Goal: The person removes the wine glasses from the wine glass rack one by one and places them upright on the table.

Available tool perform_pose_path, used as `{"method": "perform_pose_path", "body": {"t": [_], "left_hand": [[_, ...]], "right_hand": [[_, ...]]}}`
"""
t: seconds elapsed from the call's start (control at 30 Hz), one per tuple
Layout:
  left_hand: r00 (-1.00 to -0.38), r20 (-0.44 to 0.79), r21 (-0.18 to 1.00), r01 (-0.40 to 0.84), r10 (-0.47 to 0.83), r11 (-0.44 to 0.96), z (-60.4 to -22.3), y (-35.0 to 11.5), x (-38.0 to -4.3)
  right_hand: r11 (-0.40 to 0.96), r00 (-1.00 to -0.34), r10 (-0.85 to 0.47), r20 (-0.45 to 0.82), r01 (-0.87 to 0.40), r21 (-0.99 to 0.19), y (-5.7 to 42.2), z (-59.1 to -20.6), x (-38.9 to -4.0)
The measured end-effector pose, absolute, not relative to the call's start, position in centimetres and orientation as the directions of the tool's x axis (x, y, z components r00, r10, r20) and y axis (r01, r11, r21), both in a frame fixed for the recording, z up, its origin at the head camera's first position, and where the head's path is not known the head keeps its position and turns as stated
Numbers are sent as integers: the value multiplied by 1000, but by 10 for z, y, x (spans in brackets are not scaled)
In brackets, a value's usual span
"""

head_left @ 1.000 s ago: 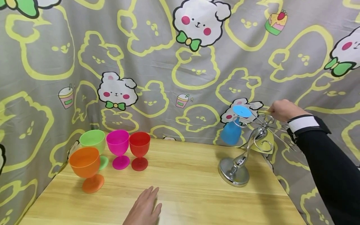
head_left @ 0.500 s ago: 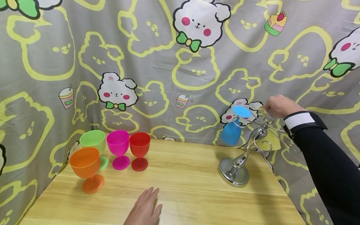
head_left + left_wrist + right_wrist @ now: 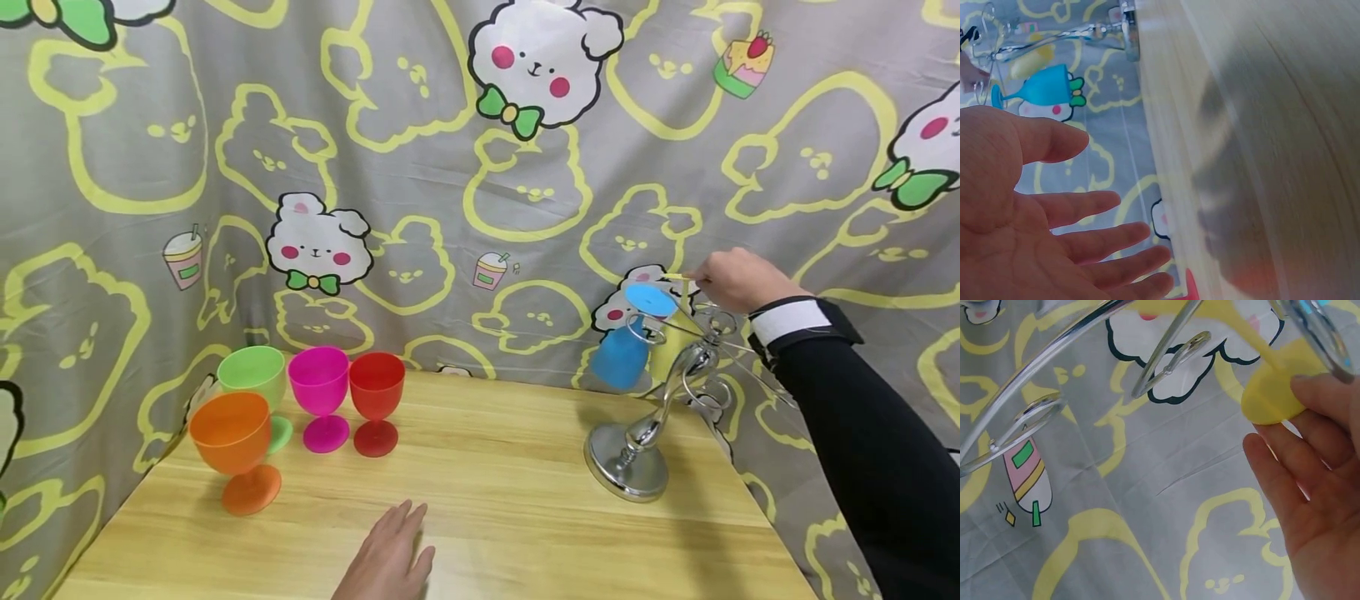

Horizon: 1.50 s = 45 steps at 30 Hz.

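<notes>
My right hand (image 3: pixel 744 279) pinches the foot of a yellow plastic goblet (image 3: pixel 664 354), which hangs bowl-down beside the chrome stemware rack (image 3: pixel 628 467). In the right wrist view, thumb and fingers meet on the round yellow foot (image 3: pixel 1269 394), close to the rack's curled wire arms. A blue goblet (image 3: pixel 621 358) hangs upside down by its foot from a rack loop, partly covering the yellow one in the head view. Low in the middle, my left hand (image 3: pixel 386 557) holds nothing, its fingers extended over the wooden table (image 3: pixel 517 542).
At the left of the table stand upright goblets: orange (image 3: pixel 232 437), green (image 3: pixel 258 375), magenta (image 3: pixel 320 383) and red (image 3: pixel 377 387). A grey patterned curtain (image 3: pixel 427 183) closes off the back and sides.
My right hand has shifted left and slightly up with the yellow goblet, bringing it from behind the rack's right side to just beside the blue goblet. My left hand stays in place.
</notes>
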<state>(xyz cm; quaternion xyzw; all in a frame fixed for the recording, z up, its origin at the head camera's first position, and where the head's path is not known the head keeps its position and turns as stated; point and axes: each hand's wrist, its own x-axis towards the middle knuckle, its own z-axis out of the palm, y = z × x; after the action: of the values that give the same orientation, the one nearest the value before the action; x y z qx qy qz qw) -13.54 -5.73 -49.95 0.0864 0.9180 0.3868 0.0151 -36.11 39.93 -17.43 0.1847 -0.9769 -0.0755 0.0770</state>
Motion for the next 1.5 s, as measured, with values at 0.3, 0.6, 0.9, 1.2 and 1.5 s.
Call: {"method": "perform_pose_path", "body": {"t": [0.3,0.6,0.9,1.2,1.5], "left_hand": [[-982,52,702,166,182,693,-502,-59,-138],[-983,28,711,146,179,688,-506,-59,-138],[-984,36,700,151,176,698,-506,-59,-138],[-986,26,700,136,166,701,-504,-59,-137],[-987,28,696,135,161,705,-503,-60,-133]], "right_hand": [[917,-886,-377,269,-318,240,393,-168,-365],[936,-827,-345,445,-265,233,390,-171,-369],[962,-691,-272,670,-203,182,386,-150,-364],[965,-532,-259,806,-178,193,373,-124,-338],[969,-511,-180,840,-238,63,340,-119,-288]]}}
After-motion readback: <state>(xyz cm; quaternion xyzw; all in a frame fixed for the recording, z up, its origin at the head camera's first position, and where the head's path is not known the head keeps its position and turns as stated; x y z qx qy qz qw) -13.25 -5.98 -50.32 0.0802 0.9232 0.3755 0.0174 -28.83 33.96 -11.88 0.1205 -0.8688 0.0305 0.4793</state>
